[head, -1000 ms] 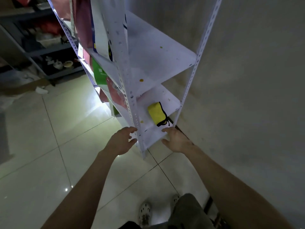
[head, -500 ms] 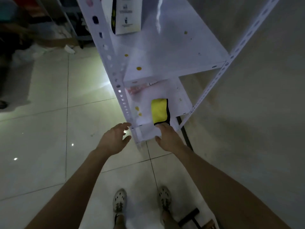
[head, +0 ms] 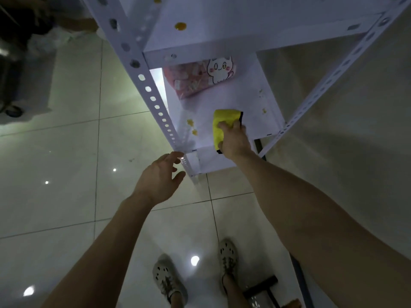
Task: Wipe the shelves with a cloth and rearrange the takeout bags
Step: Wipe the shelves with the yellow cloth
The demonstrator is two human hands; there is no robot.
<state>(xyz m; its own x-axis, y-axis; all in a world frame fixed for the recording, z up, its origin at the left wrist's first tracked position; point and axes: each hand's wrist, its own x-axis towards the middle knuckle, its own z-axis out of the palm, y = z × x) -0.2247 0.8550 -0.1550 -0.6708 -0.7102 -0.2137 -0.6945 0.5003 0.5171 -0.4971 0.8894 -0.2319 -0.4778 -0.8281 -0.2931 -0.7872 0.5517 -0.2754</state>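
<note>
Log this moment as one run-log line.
right hand: gripping yellow cloth on lower shelf | left hand: open, by front post | pink bag: behind cloth

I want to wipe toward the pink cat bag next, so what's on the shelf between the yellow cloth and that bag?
In the head view, only bare white shelf lies between the yellow cloth and the pink cat bag.

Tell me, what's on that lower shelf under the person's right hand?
On the lower shelf: a yellow cloth gripped by the right hand, yellow stains, and a pink cat-print bag farther back. The bag's far end is hidden by the upper shelf.
</note>
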